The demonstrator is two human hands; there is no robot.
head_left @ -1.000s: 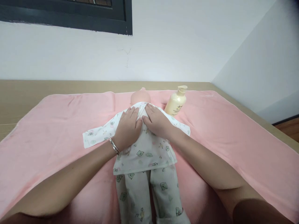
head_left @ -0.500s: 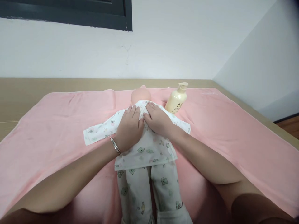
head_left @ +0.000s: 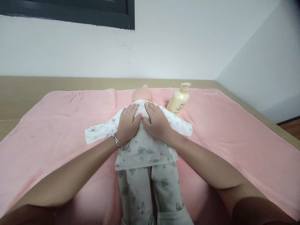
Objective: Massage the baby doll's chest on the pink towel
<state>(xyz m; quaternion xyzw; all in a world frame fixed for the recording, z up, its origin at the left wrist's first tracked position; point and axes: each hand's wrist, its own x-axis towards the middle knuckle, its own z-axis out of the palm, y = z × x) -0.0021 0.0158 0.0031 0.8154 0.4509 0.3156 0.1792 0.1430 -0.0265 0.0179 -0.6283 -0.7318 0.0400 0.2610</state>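
A baby doll (head_left: 142,93) lies face-up on a pink blanket, its head toward the wall. It wears a white long-sleeved top (head_left: 147,153) and matching trousers (head_left: 138,190), both printed with small green animals. My left hand (head_left: 128,122) rests flat on the left half of the doll's chest, a silver bangle on the wrist. On the other half lies my right hand (head_left: 158,122), palm down with fingers stretched. The two thumbs point toward each other near the middle of the chest, and neither hand grasps anything. The doll's feet fall beyond the lower edge.
Just beyond the doll's right-side sleeve stands a cream pump bottle (head_left: 178,99), leaning in the view. The pink blanket (head_left: 58,125) covers most of a wooden surface (head_left: 28,90), which meets a white wall (head_left: 175,43) at the back. A dark frame (head_left: 93,15) sits on that wall.
My hands have moved apart on the doll's chest, the left one outward to the left. The top between them now lies flatter. The doll and bottle stay in place; the view shifts slightly.
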